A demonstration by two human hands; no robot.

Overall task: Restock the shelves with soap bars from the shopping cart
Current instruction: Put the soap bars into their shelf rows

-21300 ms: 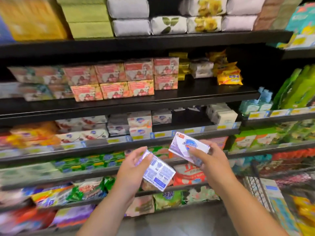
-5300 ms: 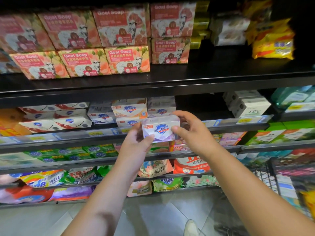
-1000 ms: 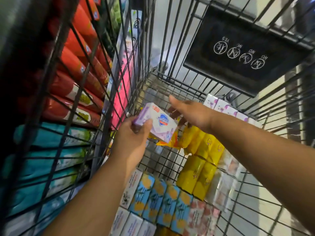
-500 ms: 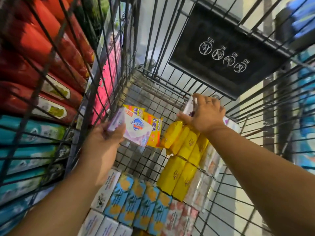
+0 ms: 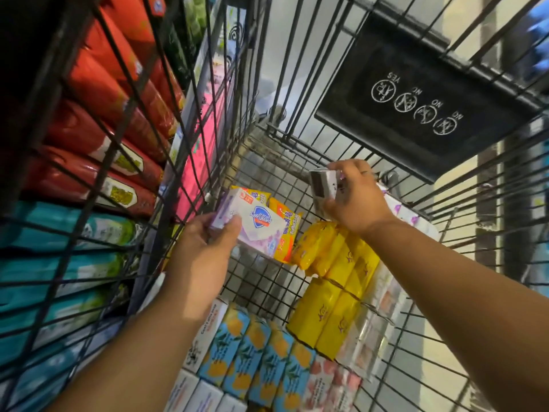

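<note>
I look down into the wire shopping cart (image 5: pixel 261 162). My left hand (image 5: pixel 202 251) grips a white and lilac soap box (image 5: pixel 255 224) with a blue shield logo, held above the cart floor. Further right, my right hand (image 5: pixel 353 197) grips a second soap box (image 5: pixel 322 185), lifted off a row of similar white boxes (image 5: pixel 407 215) along the cart's right side. Yellow soap packs (image 5: pixel 332 278) lie in the middle of the cart. Blue and orange soap boxes (image 5: pixel 261 364) stand in a row at the near end.
Through the cart's left wall I see shelf goods: red packs (image 5: pixel 98 120), teal packs (image 5: pixel 59 257) and a pink pack (image 5: pixel 202 162). A black child-seat flap (image 5: pixel 421 93) with warning icons hangs at the cart's far end. Pale floor (image 5: pixel 451 40) shows beyond the cart.
My right hand has lifted a soap box out of the row at the cart's right side. My left hand still holds its box and has shifted slightly.
</note>
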